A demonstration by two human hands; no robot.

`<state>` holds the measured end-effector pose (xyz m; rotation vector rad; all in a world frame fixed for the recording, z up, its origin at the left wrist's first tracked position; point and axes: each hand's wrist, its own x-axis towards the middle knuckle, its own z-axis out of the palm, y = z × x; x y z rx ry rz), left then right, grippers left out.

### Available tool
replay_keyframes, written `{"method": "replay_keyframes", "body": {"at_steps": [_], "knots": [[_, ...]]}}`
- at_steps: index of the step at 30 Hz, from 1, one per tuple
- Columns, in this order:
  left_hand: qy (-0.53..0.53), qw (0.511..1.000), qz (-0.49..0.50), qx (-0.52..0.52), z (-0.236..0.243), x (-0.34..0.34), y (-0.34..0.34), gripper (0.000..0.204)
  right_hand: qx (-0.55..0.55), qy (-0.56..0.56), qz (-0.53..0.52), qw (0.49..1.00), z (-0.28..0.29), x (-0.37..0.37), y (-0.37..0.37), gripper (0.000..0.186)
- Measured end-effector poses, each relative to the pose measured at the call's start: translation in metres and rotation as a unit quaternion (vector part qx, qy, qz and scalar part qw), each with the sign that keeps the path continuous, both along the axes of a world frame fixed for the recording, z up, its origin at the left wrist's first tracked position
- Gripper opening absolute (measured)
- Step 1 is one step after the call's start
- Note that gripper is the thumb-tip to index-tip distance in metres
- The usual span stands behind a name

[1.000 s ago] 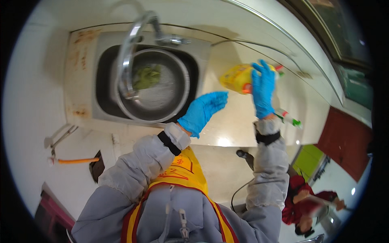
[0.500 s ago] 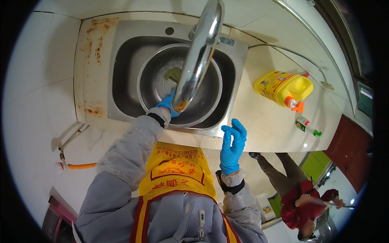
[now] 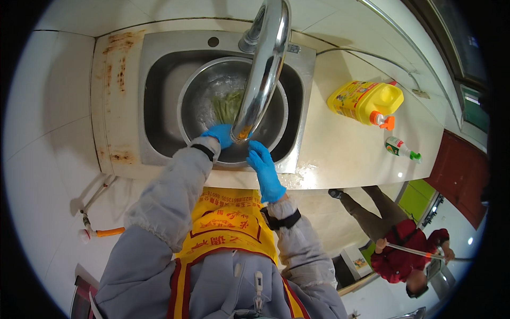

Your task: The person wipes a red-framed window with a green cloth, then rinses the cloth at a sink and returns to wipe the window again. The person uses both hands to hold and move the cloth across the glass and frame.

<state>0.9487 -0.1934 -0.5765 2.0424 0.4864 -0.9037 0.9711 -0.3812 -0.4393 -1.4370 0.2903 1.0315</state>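
A round steel basin (image 3: 187,119) sits inside the sink (image 3: 159,114). In it lies a limp green cloth (image 3: 227,106), smeared by motion, amid splashing water. My left hand (image 3: 219,135), in a blue glove, reaches over the basin's near rim; its fingers look closed on the cloth's near end, though they are partly hidden. The curved chrome faucet (image 3: 270,58) arches above the basin and covers part of it. My right hand (image 3: 265,173), also gloved in blue, is by the near right rim with its fingers stretched out and nothing held.
On the counter (image 3: 319,143) to the right lie a large yellow jug (image 3: 364,101) with an orange pump and a small white bottle (image 3: 399,148) with a green top. Water wets the counter near the sink. A person in red (image 3: 406,250) stands at the right, holding a pole.
My right hand has moved left and forward to the basin's rim, its fingers closer together. The green cloth has spread out and blurred, and the water is splashing more.
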Motion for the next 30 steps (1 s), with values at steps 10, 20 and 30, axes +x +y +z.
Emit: {"method": "replay_keyframes", "body": {"at_steps": [10,20,30], "knots": [[-0.131,0.858,0.343,-0.359,0.145,-0.014,-0.059,0.031,0.221,-0.033,0.012,0.975,-0.045,0.017,0.015,0.056],[-0.314,0.929,0.197,0.013,0.041,0.003,0.018,0.024,0.142,0.093,-0.104,0.980,-0.024,0.018,0.014,0.052],[-0.008,0.990,0.141,0.010,-0.031,-0.007,0.008,0.045,0.092,0.186,-0.061,0.976,-0.033,0.010,0.006,0.079]]}}
